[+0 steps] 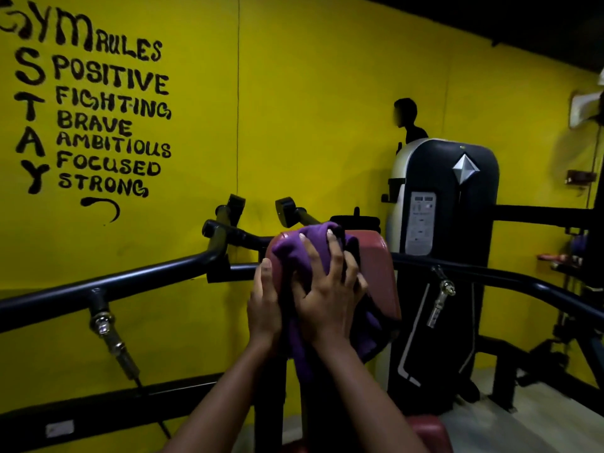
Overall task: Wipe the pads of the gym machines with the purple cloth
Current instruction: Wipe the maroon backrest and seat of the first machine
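Note:
A red back pad (pixel 380 273) of a gym machine stands upright in the middle of the view. The purple cloth (pixel 304 248) is draped over its top and hangs down its front. My right hand (pixel 330 289) lies spread on the cloth and presses it against the pad, fingertips near the pad's top edge. My left hand (pixel 264 300) rests with straight fingers along the pad's left side, touching the cloth's edge. A red seat pad (pixel 428 429) shows at the bottom, partly behind my right forearm.
Black machine arms (pixel 130 279) run left and right of the pad, with handles (pixel 233 207) behind it. A black weight-stack housing (pixel 447 223) stands to the right. A person (pixel 408 122) stands behind it by the yellow wall (pixel 310 109). More equipment is at far right.

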Motion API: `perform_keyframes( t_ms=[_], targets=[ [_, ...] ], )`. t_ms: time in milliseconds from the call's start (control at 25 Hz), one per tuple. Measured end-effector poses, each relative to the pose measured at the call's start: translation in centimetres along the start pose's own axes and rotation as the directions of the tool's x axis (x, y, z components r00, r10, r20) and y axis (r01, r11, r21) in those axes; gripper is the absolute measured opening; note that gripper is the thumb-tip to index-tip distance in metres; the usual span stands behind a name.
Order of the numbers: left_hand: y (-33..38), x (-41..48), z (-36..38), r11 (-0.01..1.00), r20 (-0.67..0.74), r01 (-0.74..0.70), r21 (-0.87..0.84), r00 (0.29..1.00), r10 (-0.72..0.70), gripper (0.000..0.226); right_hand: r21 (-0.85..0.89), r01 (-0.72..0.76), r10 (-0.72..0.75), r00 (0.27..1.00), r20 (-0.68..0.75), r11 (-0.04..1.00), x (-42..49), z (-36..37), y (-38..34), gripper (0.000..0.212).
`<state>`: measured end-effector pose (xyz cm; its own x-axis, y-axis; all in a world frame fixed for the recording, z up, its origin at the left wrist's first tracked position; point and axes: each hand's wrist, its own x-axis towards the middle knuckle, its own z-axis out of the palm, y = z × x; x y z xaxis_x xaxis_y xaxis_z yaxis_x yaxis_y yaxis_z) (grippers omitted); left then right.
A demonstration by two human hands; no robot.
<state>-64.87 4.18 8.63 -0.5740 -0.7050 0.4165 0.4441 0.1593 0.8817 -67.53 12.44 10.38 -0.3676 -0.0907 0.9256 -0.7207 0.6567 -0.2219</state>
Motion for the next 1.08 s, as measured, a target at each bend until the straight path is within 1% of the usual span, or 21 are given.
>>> perform_keyframes(
  t_ms=[40,80,160,200,280,320,360,400,440,480,520,560,640,680,720,800,840,920,1000,1040,1080],
  targets=[
    [0.0,-0.1,-0.1,1.0,0.005,0.002,-0.013,1.0,-0.002,0.098,-0.011,-0.008,0.008,1.0,0.007,1.0,1.3,-0.3,1.1,0.06],
    [0.0,0.0,-0.1,1.0,0.007,0.002,-0.026,1.0,-0.001,0.105,0.001,-0.068,0.068,0.998,0.0,0.998,2.6,-0.6,1.9,0.061],
    [0.0,0.0,-0.1,1.0,-0.008,-0.006,-0.018,1.0,0.005,0.11,0.053,-0.204,0.204,0.979,0.003,0.977,4.0,-0.9,1.8,0.063],
    [-0.1,0.0,-0.1,1.0,-0.018,-0.015,-0.002,1.0,0.015,0.109,0.038,-0.185,0.185,0.983,-0.001,0.982,3.8,-0.7,1.1,0.062],
    [-0.1,-0.2,0.0,0.999,-0.009,-0.044,0.016,0.999,0.044,0.103,-0.034,0.01,-0.01,1.0,-0.014,0.999,3.2,-0.1,-0.4,0.057],
    [-0.1,-0.2,0.0,0.999,-0.009,-0.05,0.015,0.999,0.05,0.099,-0.037,0.079,-0.079,0.997,0.008,0.996,3.5,0.0,-0.7,0.056],
    [-0.2,-0.3,0.0,0.998,-0.013,-0.055,0.006,0.998,0.055,0.097,-0.027,0.087,-0.085,0.994,0.066,0.996,4.2,-0.1,-0.8,0.058],
    [-0.2,-0.3,0.0,0.998,-0.02,-0.06,0.006,0.998,0.06,0.099,-0.022,0.036,-0.034,0.994,0.104,0.999,5.1,-0.4,-0.7,0.063],
    [-0.1,-0.2,0.0,0.998,-0.031,-0.058,0.02,0.998,0.058,0.102,-0.02,-0.033,0.035,0.992,0.122,0.999,5.9,-0.6,-0.8,0.066],
    [-0.1,-0.1,0.0,0.997,-0.041,-0.062,0.045,0.997,0.064,0.103,-0.022,-0.065,0.067,0.993,0.102,0.998,6.4,-0.7,-1.0,0.067],
    [0.0,-0.2,0.1,0.995,-0.044,-0.069,0.067,0.996,0.072,0.101,-0.03,-0.04,0.042,0.996,0.082,0.999,6.4,-0.7,-1.4,0.065],
    [0.1,-0.3,0.1,0.994,-0.037,-0.078,0.072,0.996,0.081,0.097,-0.029,0.027,-0.025,0.996,0.085,0.999,6.3,-0.7,-1.6,0.063],
    [0.3,-0.5,0.1,0.996,-0.024,-0.089,0.03,0.996,0.09,0.092,-0.031,0.165,-0.157,0.972,0.177,0.986,6.5,-0.8,-1.1,0.066],
    [0.3,-0.4,0.1,0.996,-0.015,-0.083,0.018,0.996,0.084,0.091,-0.04,0.179,-0.165,0.958,0.234,0.983,7.2,-1.1,-0.3,0.071],
    [0.3,-0.3,0.1,0.996,-0.006,-0.092,0.012,0.996,0.092,0.089,-0.053,0.16,-0.14,0.955,0.262,0.986,8.1,-1.3,0.9,0.074],
    [0.5,-0.3,0.1,0.992,0.007,-0.129,0.016,0.992,0.129,0.079,-0.081,0.083,-0.06,0.963,0.261,0.993,9.4,-1.5,2.9,0.076],
    [0.6,-0.4,0.1,0.989,0.016,-0.146,0.027,0.989,0.145,0.078,-0.094,0.058,-0.031,0.963,0.269,0.994,9.8,-1.5,3.8,0.074],
    [0.8,-0.4,0.1,0.984,0.038,-0.176,0.027,0.984,0.175,0.081,-0.106,0.035,-0.006,0.964,0.265,0.994,9.8,-1.7,5.5,0.062],
    [0.9,-0.5,0.1,0.982,0.044,-0.189,0.027,0.981,0.188,0.075,-0.048,-0.058,0.069,0.962,0.264,0.997,9.9,-1.9,7.4,0.053],
    [1.0,-0.5,0.2,0.982,0.042,-0.187,0.036,0.982,0.185,0.069,0.028,-0.156,0.142,0.949,0.28,0.987,10.0,-1.9,8.5,0.053],
    [1.1,-0.6,0.3,0.982,0.036,-0.185,0.046,0.982,0.184,0.066,0.132,-0.265,0.214,0.926,0.31,0.955,10.1,-1.9,9.3,0.057]
  ],
)
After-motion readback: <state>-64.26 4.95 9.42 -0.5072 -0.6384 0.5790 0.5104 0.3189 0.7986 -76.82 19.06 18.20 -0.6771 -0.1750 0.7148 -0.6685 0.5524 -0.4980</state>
